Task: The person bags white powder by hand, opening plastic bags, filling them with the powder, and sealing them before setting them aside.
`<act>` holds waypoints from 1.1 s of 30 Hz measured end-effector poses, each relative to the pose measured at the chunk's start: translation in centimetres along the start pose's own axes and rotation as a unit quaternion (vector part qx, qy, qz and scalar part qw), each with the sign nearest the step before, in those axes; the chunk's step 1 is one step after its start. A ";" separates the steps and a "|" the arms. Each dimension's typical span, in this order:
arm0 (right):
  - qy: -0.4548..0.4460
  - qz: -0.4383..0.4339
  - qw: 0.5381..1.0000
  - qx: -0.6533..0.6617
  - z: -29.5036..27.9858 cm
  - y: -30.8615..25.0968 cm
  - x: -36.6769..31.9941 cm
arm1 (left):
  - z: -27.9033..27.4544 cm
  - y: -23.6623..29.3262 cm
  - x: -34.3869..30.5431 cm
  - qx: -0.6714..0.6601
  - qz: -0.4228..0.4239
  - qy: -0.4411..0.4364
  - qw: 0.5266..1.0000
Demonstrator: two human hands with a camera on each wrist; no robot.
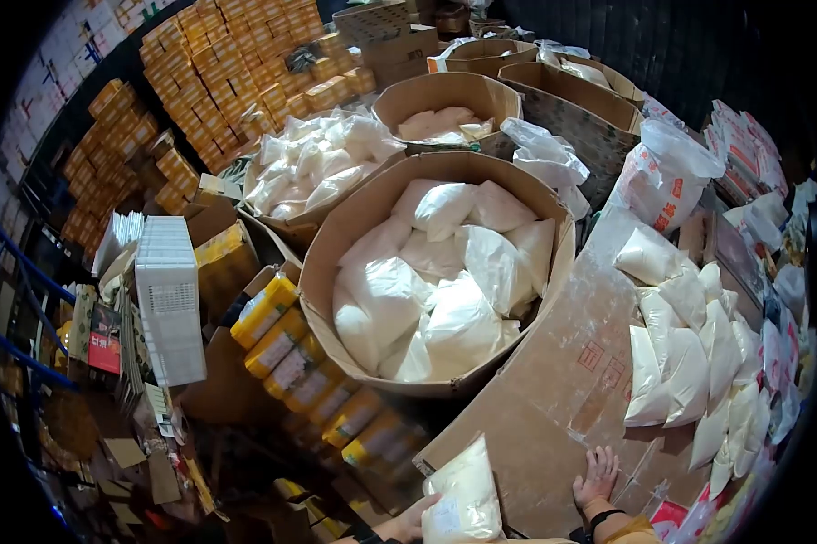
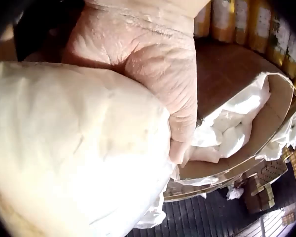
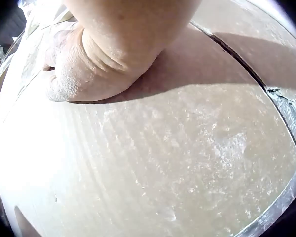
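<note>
My left hand [image 1: 408, 520] grips the side of a plump, pale cream bag of powder [image 1: 467, 490] at the bottom centre of the head view. The thumb lies along the bag's edge in the left wrist view, while the other fingers are hidden behind it. To the right, my right hand [image 1: 597, 478] rests on a brown cardboard sheet [image 1: 535, 417] with its fingers spread and holds nothing. Up the sheet from that hand lies a pile of similar filled bags [image 1: 685, 363]. Beyond the held bag stands a large round carton [image 1: 316, 299] full of white bags.
Yellow packs [image 1: 304, 367] are stacked left of the round carton. A white plastic crate [image 1: 170, 299] stands farther left. More open cartons [image 1: 445, 86] with bags sit behind, and stacked orange-and-white boxes [image 1: 218, 72] rise at the back left.
</note>
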State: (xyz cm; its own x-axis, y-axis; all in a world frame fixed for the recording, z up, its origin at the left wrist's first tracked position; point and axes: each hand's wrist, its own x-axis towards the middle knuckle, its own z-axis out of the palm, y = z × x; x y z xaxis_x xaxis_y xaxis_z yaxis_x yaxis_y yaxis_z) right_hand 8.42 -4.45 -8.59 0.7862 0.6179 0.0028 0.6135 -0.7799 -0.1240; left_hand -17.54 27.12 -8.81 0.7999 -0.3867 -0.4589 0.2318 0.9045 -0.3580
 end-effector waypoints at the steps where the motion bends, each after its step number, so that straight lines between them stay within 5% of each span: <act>1: 0.004 -0.001 1.000 -0.001 0.0 0.0 -0.1 | 0.3 -0.2 -0.1 0.009 0.011 0.027 1.000; 5: 0.012 0.000 1.000 0.000 0.3 0.1 -0.1 | 9.9 4.6 -1.2 0.196 0.264 0.064 0.942; 10: 0.038 -0.028 0.999 -0.005 -0.3 0.0 0.4 | 34.1 18.5 -4.9 0.338 0.601 -0.057 0.721; 12: 0.026 -0.021 0.999 0.003 -0.7 -0.5 -0.1 | 40.3 25.5 -4.6 0.271 0.659 -0.085 0.697; 13: 0.024 -0.014 0.999 0.022 -1.1 -0.6 0.1 | 40.6 27.5 -3.2 0.271 0.651 -0.061 0.707; 15: 0.037 -0.023 0.999 0.016 -1.0 -0.2 0.2 | 36.0 28.5 0.9 0.392 0.530 0.129 0.741; 18: 0.033 -0.021 0.999 0.021 -0.4 -0.3 0.0 | 25.3 21.3 6.3 0.594 0.330 0.132 0.722; 19: 0.028 -0.018 0.999 0.019 -0.4 0.1 -0.1 | 21.4 18.9 7.6 0.572 0.259 0.151 0.764; 20: 0.026 -0.017 0.999 0.014 -0.6 0.2 -0.1 | 22.4 14.3 7.3 0.557 0.209 0.257 0.761; 25: 0.028 -0.014 0.999 0.017 -1.1 -0.4 0.1 | 16.5 9.4 7.7 0.499 0.140 0.186 0.835; 33: 0.026 -0.009 1.000 0.004 -0.8 0.0 0.1 | 14.3 8.1 6.4 0.588 0.137 0.243 0.759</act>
State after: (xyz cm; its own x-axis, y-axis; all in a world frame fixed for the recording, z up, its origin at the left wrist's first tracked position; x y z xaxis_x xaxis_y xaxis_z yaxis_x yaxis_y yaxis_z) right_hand 8.59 -4.48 -7.84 0.7779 0.6259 0.0562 0.6272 -0.7677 -0.1313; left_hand -2.61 34.54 -2.97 0.6747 0.0824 -0.7335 0.6561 0.3881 0.6472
